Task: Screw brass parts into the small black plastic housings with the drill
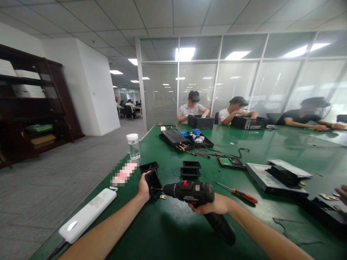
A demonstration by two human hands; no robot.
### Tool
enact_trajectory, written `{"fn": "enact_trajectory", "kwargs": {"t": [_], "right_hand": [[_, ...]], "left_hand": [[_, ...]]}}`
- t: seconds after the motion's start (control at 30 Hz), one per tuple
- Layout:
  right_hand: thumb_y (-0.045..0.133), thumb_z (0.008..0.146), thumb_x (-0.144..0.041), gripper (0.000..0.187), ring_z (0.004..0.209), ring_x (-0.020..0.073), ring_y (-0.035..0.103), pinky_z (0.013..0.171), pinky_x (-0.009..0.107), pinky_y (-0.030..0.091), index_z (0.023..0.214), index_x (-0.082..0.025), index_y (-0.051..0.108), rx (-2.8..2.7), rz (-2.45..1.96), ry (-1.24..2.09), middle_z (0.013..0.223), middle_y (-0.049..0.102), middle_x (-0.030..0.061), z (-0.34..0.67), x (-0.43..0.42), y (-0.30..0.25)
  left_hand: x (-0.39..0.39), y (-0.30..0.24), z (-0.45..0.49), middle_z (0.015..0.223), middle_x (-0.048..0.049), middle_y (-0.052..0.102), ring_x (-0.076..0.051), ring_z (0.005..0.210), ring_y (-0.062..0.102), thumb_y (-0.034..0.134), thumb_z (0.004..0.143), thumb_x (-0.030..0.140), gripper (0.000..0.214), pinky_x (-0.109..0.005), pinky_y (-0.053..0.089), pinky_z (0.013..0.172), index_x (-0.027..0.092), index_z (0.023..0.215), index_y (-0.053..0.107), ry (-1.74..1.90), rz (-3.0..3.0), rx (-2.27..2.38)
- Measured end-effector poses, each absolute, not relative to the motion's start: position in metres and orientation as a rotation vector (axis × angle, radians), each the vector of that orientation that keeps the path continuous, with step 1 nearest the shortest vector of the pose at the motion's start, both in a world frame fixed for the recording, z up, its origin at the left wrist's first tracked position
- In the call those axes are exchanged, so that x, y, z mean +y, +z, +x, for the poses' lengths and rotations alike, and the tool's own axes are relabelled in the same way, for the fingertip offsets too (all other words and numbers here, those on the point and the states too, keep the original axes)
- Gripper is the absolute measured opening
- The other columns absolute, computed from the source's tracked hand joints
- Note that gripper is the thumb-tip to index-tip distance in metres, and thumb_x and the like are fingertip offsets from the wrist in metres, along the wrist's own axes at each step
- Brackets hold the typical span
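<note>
My right hand is wrapped round the grip of a black cordless drill with red details. The drill points left, its bit reaching into a small black plastic box. That box is tilted up in my left hand, whose fingers close on its left side; some are hidden behind it. Just behind lies a similar black box, and two more black boxes sit beyond the drill. A small brass-coloured piece is on the table below the held box.
A white power strip and a lidded water bottle line the green table's left edge. To the right lie a screwdriver, a circuit board and a metal drive. Several people work across the table; another hand shows at the right.
</note>
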State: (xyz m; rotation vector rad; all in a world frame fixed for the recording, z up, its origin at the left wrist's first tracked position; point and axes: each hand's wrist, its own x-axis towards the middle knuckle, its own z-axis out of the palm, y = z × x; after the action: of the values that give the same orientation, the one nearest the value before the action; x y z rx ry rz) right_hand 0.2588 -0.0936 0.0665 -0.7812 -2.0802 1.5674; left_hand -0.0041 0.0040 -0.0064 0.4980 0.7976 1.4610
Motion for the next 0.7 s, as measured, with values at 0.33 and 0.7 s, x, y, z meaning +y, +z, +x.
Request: {"fn": "enact_trajectory", "kwargs": {"t": [0.33,0.7], "right_hand": [[0.056,0.063,-0.023,0.013,0.068,0.0135,0.052,0.068,0.029,0.041,0.075,-0.021,0.058,-2.076,-0.834,1.575,0.072,0.054,0.0031,0.258,-0.098,0.073],[0.054,0.064,-0.024,0.016,0.073,0.0159,0.052,0.072,0.031,0.041,0.08,-0.022,0.058,-2.151,-0.882,1.552,0.077,0.054,0.0047,0.259,-0.098,0.077]], "left_hand": [[0.005,-0.007,-0.005,0.058,-0.0054,0.059,-0.019,0.05,0.056,0.048,0.067,0.033,0.023,-0.032,0.044,0.049,0.013,0.07,0.057,1.452,0.482,0.809],[0.003,-0.006,-0.004,0.058,-0.0056,0.059,-0.019,0.05,0.056,0.048,0.067,0.033,0.023,-0.032,0.044,0.05,0.013,0.07,0.057,1.474,0.479,0.812]]}}
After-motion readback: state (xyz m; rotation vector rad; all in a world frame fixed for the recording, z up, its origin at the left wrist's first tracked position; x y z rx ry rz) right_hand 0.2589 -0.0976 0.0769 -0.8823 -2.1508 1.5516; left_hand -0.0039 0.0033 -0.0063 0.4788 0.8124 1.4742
